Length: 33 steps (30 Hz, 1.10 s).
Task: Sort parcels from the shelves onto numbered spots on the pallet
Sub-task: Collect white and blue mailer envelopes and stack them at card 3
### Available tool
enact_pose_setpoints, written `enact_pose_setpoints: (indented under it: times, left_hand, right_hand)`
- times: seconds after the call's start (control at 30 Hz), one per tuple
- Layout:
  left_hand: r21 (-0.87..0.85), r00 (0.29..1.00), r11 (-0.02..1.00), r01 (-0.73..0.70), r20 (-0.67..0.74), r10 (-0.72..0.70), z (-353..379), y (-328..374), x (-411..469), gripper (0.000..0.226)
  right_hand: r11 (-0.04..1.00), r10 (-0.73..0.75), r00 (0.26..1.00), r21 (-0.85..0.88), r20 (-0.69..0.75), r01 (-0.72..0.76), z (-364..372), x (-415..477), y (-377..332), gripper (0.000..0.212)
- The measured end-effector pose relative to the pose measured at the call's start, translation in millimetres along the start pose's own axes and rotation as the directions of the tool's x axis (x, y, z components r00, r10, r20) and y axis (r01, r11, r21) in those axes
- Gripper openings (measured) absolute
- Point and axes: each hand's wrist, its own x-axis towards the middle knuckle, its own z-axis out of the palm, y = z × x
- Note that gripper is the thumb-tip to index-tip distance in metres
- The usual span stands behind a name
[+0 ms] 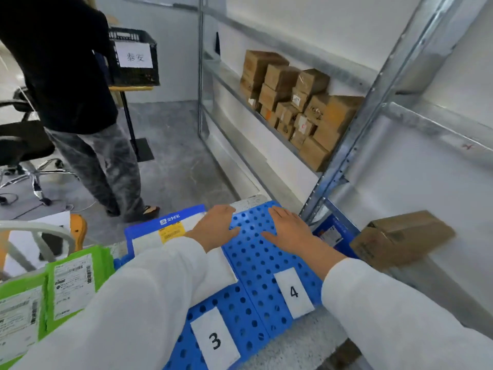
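Head view: a blue perforated pallet (pixel 256 260) lies near centre, with a paper label 3 (pixel 214 340) at its near edge and a label 4 (pixel 293 292) to the right of it. A flat white parcel with a blue border (pixel 170 228) lies on the pallet's far left part, beyond label 3. The left hand (pixel 216 228) rests flat on its right end, fingers straight and close together, thumb out to the right. The right hand (pixel 289 231) is stretched flat over the bare far part beyond label 4, fingers slightly spread; whether it touches cannot be told.

Green parcels (pixel 72 279) with white shipping labels lie at near left. On the right, a metal shelf (pixel 232 84) holds a stack of cardboard boxes (pixel 293 102) against the wall. One more cardboard box (pixel 400 236) sits on a lower level at near right, just beside a blue packet (pixel 332 233).

At far left a black crate (pixel 136 57) bears a paper sign; its contents are hidden. A person in dark clothes (pixel 66 76) stands by it, near an office chair (pixel 24 145).
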Motion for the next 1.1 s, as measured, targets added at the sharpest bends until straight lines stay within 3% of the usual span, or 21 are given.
enact_pose_setpoints:
  times: [0.27,0.47,0.7,0.83,1.1]
  left_hand:
    - [0.125,0.957,0.949,-0.291,0.044,0.288,-12,151,-34,0.063]
    - [0.239,0.831,0.800,-0.551,0.073,0.551,-9,262,-82,0.058]
    - [0.259,0.640,0.600,-0.757,0.105,0.761,1,394,-138,0.045]
    - [0.197,0.554,0.529,-0.826,0.104,0.826,21,466,-182,0.061]
    - [0.070,0.189,0.181,-0.981,0.143,0.971,77,604,-281,0.066]
  right_hand:
    - [0.956,0.285,0.952,0.108,-0.109,-0.274,-38,-145,72,0.071]
    - [0.864,0.497,0.846,0.207,-0.193,-0.460,-50,-271,108,0.066]
    - [0.688,0.726,0.626,0.324,-0.285,-0.650,-46,-433,128,0.070]
    - [0.560,0.827,0.490,0.332,-0.274,-0.759,-41,-528,134,0.075]
    - [0.270,0.938,0.161,0.354,-0.306,-0.895,-47,-708,132,0.074]
